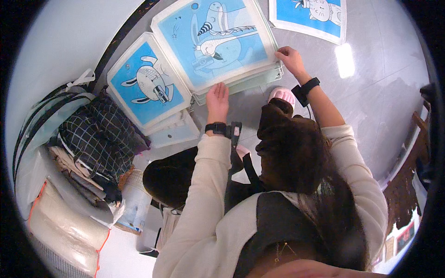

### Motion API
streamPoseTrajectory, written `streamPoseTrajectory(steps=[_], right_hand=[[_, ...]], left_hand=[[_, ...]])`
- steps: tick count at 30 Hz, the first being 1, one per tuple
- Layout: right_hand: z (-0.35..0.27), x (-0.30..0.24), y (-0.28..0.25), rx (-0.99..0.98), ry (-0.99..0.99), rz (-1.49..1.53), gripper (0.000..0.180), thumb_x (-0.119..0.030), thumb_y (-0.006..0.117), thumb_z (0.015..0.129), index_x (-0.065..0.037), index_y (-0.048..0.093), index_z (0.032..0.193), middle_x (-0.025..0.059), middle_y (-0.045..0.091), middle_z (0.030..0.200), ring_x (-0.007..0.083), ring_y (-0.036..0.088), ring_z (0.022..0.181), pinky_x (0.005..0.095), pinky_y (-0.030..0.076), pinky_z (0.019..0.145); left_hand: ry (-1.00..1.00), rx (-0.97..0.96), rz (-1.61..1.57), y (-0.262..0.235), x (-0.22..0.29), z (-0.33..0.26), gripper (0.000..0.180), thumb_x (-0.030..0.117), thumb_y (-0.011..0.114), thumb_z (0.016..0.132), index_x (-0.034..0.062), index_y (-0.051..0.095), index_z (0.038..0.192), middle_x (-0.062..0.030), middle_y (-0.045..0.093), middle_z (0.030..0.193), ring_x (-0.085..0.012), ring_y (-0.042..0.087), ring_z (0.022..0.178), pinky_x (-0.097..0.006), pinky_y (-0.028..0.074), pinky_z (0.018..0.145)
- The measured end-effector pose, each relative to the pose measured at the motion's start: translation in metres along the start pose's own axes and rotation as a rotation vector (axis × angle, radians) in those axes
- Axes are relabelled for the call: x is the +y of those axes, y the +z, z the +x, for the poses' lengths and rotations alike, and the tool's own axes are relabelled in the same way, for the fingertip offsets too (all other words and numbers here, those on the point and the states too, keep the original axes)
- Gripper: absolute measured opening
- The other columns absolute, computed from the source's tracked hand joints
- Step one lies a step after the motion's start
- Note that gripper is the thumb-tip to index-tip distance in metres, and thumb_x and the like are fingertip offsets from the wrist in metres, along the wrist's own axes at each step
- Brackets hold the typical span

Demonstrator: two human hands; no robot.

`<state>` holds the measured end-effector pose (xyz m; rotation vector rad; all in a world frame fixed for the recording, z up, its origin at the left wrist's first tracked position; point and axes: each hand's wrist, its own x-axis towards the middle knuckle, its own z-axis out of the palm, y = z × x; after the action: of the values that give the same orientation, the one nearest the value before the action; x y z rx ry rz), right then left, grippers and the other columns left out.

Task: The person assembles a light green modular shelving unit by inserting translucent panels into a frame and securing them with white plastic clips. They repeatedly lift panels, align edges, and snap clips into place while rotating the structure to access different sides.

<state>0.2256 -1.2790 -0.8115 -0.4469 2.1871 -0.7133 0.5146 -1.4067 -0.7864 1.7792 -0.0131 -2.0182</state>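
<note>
A large sheet [232, 41] with a white border lies on a stack, printed blue with white cartoon animals. Its picture looks see-through, as other line drawings show within it. The near edge of this sheet meets the fingers of my left hand [217, 102], which are pressed together there. At its near right corner, my right hand [290, 59] pinches the edge between thumb and fingers. Under it, more pale sheets rest on a white wire rack [281, 70]. To the left lies another stack, topped by a blue rabbit picture [149, 83].
On the floor at the upper right lies a blue cat picture [309, 18]. A dark checked bag [99, 132] and a wrapped clear-plastic bundle [65, 222] sit at the left. My slippered foot [282, 96] is close to the rack. Brown fabric [405, 176] hangs at the right.
</note>
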Motion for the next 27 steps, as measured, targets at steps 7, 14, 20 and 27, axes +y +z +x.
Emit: streamPoseTrajectory(steps=[7, 14, 20, 27], right_hand=[[-0.002, -0.004, 0.005, -0.137, 0.000, 0.068, 0.040, -0.033, 0.066, 0.079, 0.001, 0.066, 0.100, 0.0164, 0.069, 0.096, 0.0293, 0.066, 0.089, 0.0375, 0.051, 0.080], [-0.020, -0.007, 0.018, -0.019, -0.123, -0.028, 0.036, -0.031, 0.064, 0.081, -0.002, 0.067, 0.102, 0.0173, 0.069, 0.094, 0.0300, 0.067, 0.087, 0.0369, 0.052, 0.079], [-0.026, -0.017, 0.017, -0.012, -0.090, -0.069, 0.038, -0.034, 0.065, 0.081, -0.003, 0.067, 0.104, 0.0163, 0.070, 0.092, 0.0300, 0.068, 0.086, 0.0373, 0.053, 0.078], [-0.051, -0.052, 0.010, -0.199, 0.155, 1.082, 0.055, -0.032, 0.067, 0.085, -0.001, 0.048, 0.127, 0.0123, 0.057, 0.121, 0.0265, 0.056, 0.109, 0.0403, 0.046, 0.094]], left_hand=[[0.058, 0.317, -0.092, 0.025, 0.003, 0.005, 0.029, 0.022, 0.058, 0.091, 0.0044, 0.049, 0.112, -0.0073, 0.048, 0.111, -0.0184, 0.049, 0.104, -0.046, 0.041, 0.099], [-0.008, 0.353, -0.127, 0.031, 0.010, 0.012, 0.048, 0.044, 0.065, 0.086, 0.0087, 0.050, 0.116, -0.0016, 0.047, 0.112, -0.0159, 0.047, 0.101, -0.036, 0.040, 0.090], [-0.030, 0.260, -0.161, 0.051, 0.024, 0.030, 0.045, 0.049, 0.072, 0.079, 0.0126, 0.056, 0.099, 0.0018, 0.054, 0.092, -0.0156, 0.052, 0.087, -0.040, 0.043, 0.079], [0.178, -0.253, -0.129, 0.046, 0.011, -0.004, 0.038, 0.022, 0.061, 0.092, -0.0016, 0.051, 0.120, -0.0118, 0.056, 0.121, -0.0242, 0.055, 0.112, -0.036, 0.046, 0.098]])
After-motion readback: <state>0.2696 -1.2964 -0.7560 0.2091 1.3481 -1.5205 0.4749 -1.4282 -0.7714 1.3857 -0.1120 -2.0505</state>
